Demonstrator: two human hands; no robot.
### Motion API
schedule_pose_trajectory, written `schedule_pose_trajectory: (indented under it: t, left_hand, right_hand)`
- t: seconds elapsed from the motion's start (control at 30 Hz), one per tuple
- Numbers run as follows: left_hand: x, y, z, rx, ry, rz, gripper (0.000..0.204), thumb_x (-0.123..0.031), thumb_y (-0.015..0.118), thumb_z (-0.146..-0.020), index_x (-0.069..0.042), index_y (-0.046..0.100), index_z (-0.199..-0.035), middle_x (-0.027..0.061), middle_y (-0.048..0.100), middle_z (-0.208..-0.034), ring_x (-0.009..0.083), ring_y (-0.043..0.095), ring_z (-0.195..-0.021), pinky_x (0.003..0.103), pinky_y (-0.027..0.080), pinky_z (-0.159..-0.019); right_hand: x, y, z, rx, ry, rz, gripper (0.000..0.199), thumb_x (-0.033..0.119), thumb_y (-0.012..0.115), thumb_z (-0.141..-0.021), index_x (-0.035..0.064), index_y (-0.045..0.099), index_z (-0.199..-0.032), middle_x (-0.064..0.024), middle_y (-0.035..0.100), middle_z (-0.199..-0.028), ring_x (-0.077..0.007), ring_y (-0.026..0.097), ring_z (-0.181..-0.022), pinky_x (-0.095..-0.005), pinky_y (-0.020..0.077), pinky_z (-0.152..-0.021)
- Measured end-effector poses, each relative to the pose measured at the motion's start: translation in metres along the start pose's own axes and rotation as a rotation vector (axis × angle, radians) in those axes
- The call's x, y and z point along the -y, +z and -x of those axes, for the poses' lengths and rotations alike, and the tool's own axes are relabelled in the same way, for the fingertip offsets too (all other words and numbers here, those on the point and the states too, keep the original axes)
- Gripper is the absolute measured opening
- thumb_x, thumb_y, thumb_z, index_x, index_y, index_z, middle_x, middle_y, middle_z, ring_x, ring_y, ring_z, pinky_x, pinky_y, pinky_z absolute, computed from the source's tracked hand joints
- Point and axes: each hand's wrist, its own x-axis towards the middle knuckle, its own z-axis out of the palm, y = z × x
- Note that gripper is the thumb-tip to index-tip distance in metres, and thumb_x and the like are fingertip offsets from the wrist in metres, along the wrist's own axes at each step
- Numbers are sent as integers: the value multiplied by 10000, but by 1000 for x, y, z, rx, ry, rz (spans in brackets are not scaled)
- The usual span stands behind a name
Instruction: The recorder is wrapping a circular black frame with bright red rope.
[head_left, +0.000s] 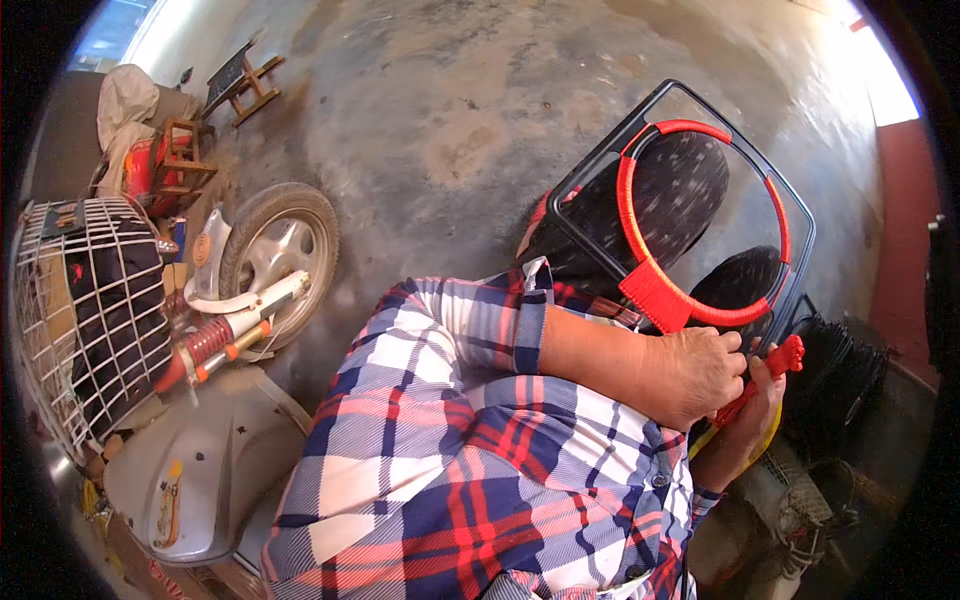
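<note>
Your left hand [695,375] lies fingers together over your right hand [745,425], which grips a red strand [775,365]; both meet at the red-wrapped ring [660,290] in a black frame [690,190]; farther left, a scooter wheel [280,255]

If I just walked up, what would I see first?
First, the red ring wrapped in cord, inside a black frame at upper right. Just below it, the left hand and right hand work red cord at the ring's lower edge. On the left stands a scooter with a wire basket.
</note>
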Motion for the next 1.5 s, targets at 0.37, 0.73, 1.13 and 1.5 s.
schedule_pose_trajectory:
  t: [0.37, 0.73, 1.13, 1.5]
  left_hand:
    - [36, -80, 23, -433, -23, 255, 175, -104, 701, -708, -45, 633, -858, 123, 616, -888, 288, 588, -881, 400, 474, -775]
    - [61, -57, 344, 523, -1461, -130, 363, -311, 634, -771, -23, 661, -991, 227, 664, -954, 385, 642, -908, 483, 506, -786]
    - [71, -17, 285, 95, -1366, 44, 287, -270, 611, -805, -28, 660, -951, 235, 650, -883, 415, 622, -880, 484, 487, -750]
    - [44, -98, 173, -586, -891, -91, 181, -155, 667, -812, -34, 637, -943, 165, 647, -856, 322, 645, -793, 386, 511, -679]
  right_hand:
    - [-17, -11, -16, 61, 34, -28, 343, 7, 627, -792, 4, 551, -1126, -74, 637, -971, -162, 603, -747, -278, 498, -677]
    - [-17, -35, -39, 117, 106, 114, 429, 55, 658, -773, -7, 538, -1181, -98, 609, -993, -174, 576, -756, -284, 459, -646]
    - [-27, -55, -60, 297, 44, 115, 431, 98, 633, -810, -26, 532, -1210, -58, 596, -962, -148, 552, -720, -276, 464, -639]
    - [-15, -25, -39, 154, -18, 131, 375, 75, 612, -821, -25, 560, -1178, -32, 590, -868, -125, 544, -695, -240, 447, -633]
